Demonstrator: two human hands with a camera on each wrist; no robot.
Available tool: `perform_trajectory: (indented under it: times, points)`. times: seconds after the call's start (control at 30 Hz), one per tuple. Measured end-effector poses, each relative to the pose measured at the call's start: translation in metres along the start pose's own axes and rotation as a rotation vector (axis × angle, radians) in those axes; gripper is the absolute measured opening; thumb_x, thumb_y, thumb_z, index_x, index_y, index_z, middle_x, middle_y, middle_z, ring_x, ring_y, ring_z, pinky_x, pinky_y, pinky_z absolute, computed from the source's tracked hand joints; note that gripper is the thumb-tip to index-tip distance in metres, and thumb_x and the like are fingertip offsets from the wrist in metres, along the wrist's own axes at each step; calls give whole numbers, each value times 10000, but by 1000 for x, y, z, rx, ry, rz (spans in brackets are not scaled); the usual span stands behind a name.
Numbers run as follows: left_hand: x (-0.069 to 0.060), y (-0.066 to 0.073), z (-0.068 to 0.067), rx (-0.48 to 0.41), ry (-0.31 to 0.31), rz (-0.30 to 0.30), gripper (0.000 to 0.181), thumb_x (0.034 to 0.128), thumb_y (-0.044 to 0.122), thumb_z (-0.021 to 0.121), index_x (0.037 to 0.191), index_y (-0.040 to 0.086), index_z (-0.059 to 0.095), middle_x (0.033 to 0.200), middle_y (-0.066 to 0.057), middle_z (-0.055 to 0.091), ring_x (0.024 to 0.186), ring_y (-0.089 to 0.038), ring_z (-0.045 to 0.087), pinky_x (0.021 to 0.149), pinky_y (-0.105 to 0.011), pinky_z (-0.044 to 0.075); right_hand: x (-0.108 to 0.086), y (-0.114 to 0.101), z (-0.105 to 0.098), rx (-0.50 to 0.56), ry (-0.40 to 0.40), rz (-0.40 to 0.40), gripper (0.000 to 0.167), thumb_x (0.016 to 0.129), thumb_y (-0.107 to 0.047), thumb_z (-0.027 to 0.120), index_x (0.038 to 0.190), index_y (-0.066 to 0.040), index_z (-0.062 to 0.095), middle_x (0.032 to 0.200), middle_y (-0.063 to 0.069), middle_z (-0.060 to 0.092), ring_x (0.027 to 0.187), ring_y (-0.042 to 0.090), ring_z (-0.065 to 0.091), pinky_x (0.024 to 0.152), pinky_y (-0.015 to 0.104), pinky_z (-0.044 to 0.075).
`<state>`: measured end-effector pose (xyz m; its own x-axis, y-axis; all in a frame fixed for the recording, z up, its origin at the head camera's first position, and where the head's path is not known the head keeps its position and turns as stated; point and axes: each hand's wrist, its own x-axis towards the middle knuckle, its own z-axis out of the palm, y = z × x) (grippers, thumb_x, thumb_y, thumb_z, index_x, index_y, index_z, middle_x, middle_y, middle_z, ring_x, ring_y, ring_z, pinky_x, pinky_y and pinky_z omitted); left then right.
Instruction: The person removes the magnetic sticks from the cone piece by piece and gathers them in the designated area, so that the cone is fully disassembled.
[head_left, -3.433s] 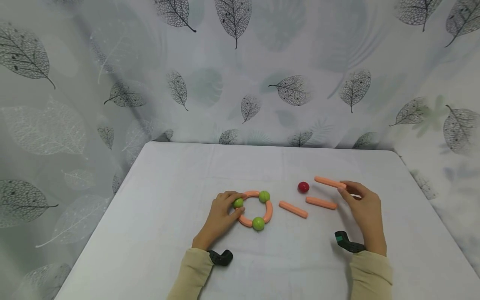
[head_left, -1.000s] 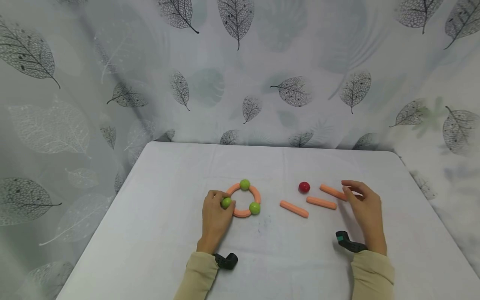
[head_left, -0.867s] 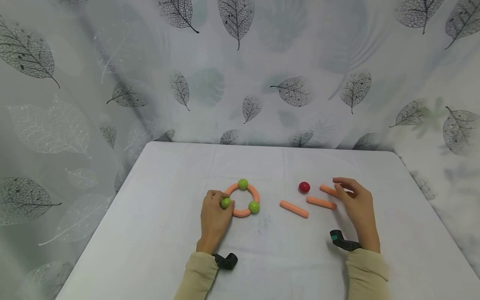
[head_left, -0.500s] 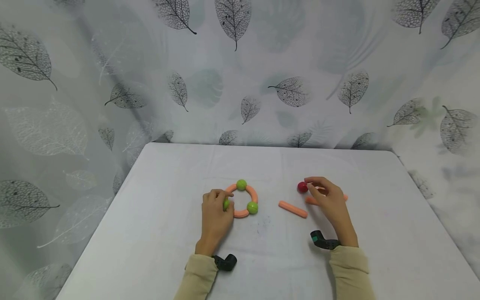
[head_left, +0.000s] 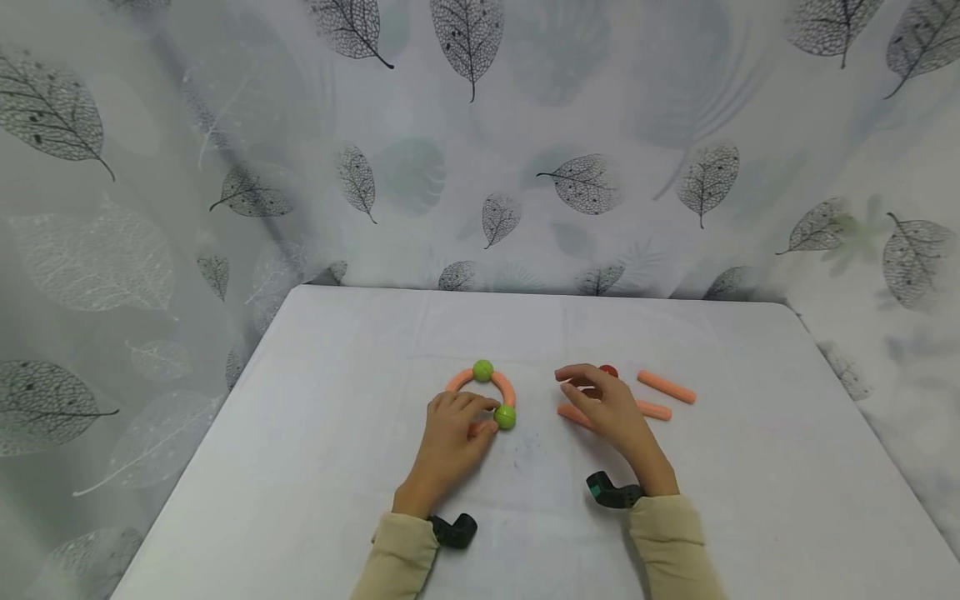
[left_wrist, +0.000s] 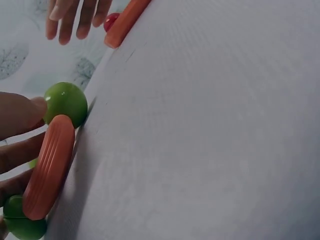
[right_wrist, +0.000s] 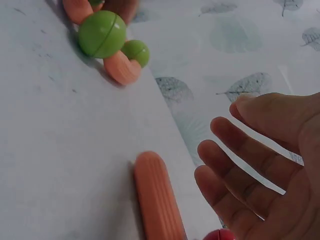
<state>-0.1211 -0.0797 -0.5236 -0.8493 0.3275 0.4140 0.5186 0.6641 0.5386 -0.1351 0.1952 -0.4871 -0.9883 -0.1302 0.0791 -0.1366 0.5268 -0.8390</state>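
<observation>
A ring of curved orange pieces (head_left: 505, 387) and green balls (head_left: 483, 370) lies left of centre on the table. My left hand (head_left: 448, 446) reaches over its near left part, hiding one ball in the head view. Its thumb tip meets the right green ball (left_wrist: 66, 104), with the other fingers (left_wrist: 20, 152) loosely extended behind an orange piece (left_wrist: 50, 167). My right hand (head_left: 611, 417) hovers with spread, slightly bent fingers, holding nothing, over a straight orange stick (right_wrist: 157, 195). Behind it a red ball (head_left: 609, 370) is partly hidden.
Two more straight orange sticks lie right of my right hand, a farther one (head_left: 667, 387) and a nearer one (head_left: 654, 410), the latter partly covered. The white table (head_left: 360, 333) ends at a leaf-patterned curtain (head_left: 420, 250) behind and at both sides.
My right hand has left the far right stick and moved left past the red ball. My left hand has released the left green ball and shifted right; earlier the ring moved left.
</observation>
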Motion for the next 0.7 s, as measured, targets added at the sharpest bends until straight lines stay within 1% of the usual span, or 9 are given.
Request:
perform_trajectory:
  times: [0.07, 0.1, 0.13, 0.3, 0.4, 0.47, 0.57, 0.7]
  points:
    - [-1, 0, 0, 20, -3, 1, 271, 910, 207, 802, 1175, 187, 751, 1125, 9, 751, 1108, -246, 624, 1102, -543, 383, 1, -4, 9, 4, -22, -22, 271, 1029, -232, 672, 1287, -153, 701, 1283, 29, 727, 1194, 242, 676, 1027, 448, 568]
    - [-1, 1, 0, 34, 1, 4, 283, 903, 218, 812, 1178, 189, 751, 1116, 13, 753, 1099, -238, 624, 1096, -538, 386, 2, -6, 13, 5, -33, -33, 272, 1025, -221, 676, 1287, -148, 701, 1280, 32, 729, 1190, 246, 679, 1027, 477, 568]
    - [-1, 1, 0, 45, 5, 4, 291, 898, 227, 820, 1179, 193, 751, 1100, 17, 755, 1090, -232, 623, 1089, -536, 387, 2, -8, 17, 9, -41, -45, 268, 1021, -216, 683, 1279, -150, 704, 1274, 35, 732, 1182, 247, 684, 1020, 481, 572]
    - [-1, 1, -1, 99, 29, 17, 300, 871, 264, 849, 1149, 195, 759, 1059, 30, 762, 1050, -215, 629, 1054, -522, 409, 2, -15, 36, 11, -59, -102, 265, 1001, -150, 702, 1264, -121, 706, 1259, 63, 734, 1173, 260, 690, 977, 432, 594]
    - [-1, 1, -2, 102, 24, 10, 271, 872, 272, 849, 1112, 179, 768, 1049, 24, 767, 1054, -221, 641, 1058, -518, 418, 1, -17, 45, 17, -71, -116, 282, 994, -114, 702, 1276, -103, 692, 1279, 84, 714, 1192, 282, 679, 984, 429, 589]
    - [-1, 0, -3, 102, 16, 3, 245, 873, 284, 849, 1077, 176, 770, 1036, 25, 768, 1061, -225, 651, 1065, -515, 424, 1, -19, 50, 13, -79, -111, 295, 993, -106, 701, 1287, -102, 681, 1291, 87, 699, 1197, 286, 672, 992, 435, 583]
    - [-2, -1, -4, 75, 1, -9, 222, 868, 277, 854, 1035, 157, 770, 1021, 18, 769, 1072, -245, 660, 1079, -533, 420, 1, -20, 55, -3, -95, -91, 312, 996, -105, 695, 1306, -108, 665, 1302, 89, 682, 1194, 282, 659, 1005, 446, 574]
    - [-2, -3, -7, 69, -11, -8, 210, 850, 269, 867, 1002, 162, 770, 1001, 23, 767, 1072, -247, 663, 1088, -544, 415, 0, -22, 60, -36, -107, -68, 325, 994, -112, 697, 1317, -126, 660, 1293, 78, 683, 1157, 251, 663, 987, 433, 574]
